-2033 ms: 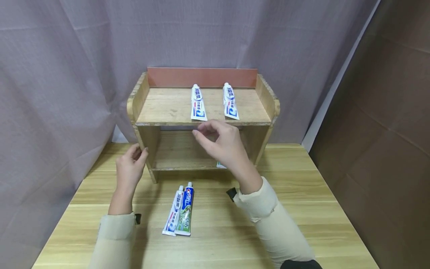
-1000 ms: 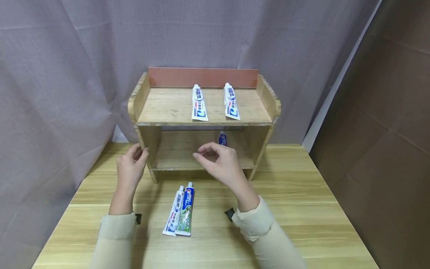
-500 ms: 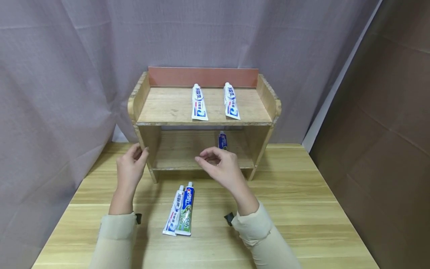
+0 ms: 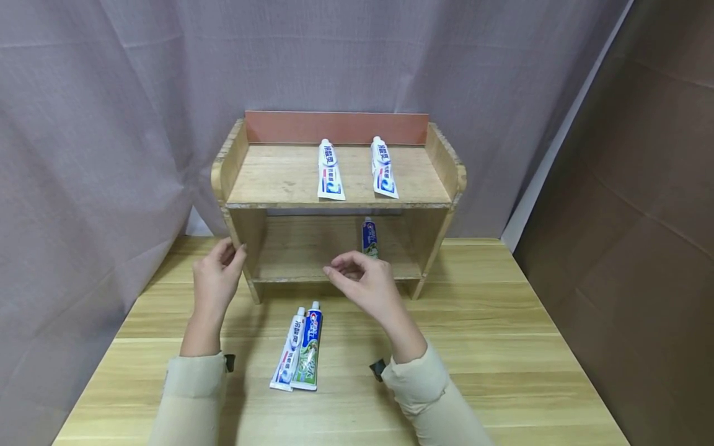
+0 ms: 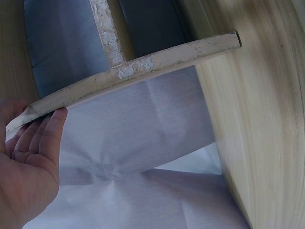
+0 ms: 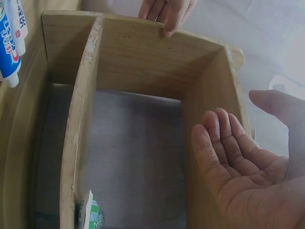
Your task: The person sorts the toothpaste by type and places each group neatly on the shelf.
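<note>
While right grip (image 4: 368,285) hovers, shelved blue tube (image 4: 369,234) lies just beyond

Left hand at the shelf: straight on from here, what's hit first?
The left panel, most likely: the left hand already pinches its front edge. How far the palm could slide on is unclear.

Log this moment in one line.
left hand: grips rack; right hand: empty; upper shelf: two white tubes; lower shelf: blue-green tube; table: two tubes
</note>
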A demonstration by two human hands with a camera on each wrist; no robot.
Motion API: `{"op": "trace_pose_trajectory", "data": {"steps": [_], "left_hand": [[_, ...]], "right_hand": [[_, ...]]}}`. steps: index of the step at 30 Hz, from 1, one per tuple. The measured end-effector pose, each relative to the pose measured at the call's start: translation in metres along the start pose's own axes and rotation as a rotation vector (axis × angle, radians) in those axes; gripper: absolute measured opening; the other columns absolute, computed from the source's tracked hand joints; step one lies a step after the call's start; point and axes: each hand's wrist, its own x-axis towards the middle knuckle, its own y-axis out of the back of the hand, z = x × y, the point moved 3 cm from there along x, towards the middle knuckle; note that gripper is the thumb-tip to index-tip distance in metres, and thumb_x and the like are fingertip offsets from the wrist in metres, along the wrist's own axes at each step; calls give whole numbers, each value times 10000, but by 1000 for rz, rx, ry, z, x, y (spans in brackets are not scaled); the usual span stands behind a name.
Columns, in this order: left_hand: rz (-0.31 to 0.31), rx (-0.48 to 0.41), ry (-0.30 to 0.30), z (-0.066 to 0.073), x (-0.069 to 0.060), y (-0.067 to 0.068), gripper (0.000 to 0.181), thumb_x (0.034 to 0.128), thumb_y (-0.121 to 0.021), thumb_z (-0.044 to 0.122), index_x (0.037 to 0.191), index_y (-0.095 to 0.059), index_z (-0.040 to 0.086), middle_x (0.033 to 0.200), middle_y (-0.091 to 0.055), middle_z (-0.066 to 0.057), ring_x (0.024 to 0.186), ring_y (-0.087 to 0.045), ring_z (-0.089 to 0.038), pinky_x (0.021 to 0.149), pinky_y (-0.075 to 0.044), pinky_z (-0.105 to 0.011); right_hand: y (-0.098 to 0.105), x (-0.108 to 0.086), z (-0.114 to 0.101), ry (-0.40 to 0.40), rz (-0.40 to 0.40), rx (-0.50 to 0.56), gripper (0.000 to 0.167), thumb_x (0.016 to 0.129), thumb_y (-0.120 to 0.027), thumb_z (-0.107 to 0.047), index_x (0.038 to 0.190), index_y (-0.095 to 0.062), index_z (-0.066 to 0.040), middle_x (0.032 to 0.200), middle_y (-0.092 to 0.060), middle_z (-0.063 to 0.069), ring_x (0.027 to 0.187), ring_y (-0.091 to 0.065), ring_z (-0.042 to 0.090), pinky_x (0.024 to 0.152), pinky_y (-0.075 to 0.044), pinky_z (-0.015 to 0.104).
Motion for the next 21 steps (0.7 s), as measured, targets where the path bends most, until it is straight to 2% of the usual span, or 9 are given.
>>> {"op": "trace_pose_trajectory", "data": {"steps": [13, 21], "left_hand": [[-3, 3, 3, -1, 0, 1, 260, 967, -676, 204, 1150, -724, 26, 1091, -720, -203, 992, -726, -324, 834, -597, -365], [-1, -2, -4, -1, 0, 0, 252, 963, -681, 190, 1141, -724, 18, 1080, -722, -205, 989, -728, -319, 829, -597, -360]], "right_hand": [[-4, -6, 6, -39, -12, 15, 173, 881, -791, -266, 990, -729, -146, 917, -735, -43, 799, -701, 170, 711, -620, 262], [-14, -14, 21, -99, -19, 26, 209, 864, -801, -305, 991, -732, -153, 915, -733, -34, 802, -689, 126, 737, -618, 271]]}}
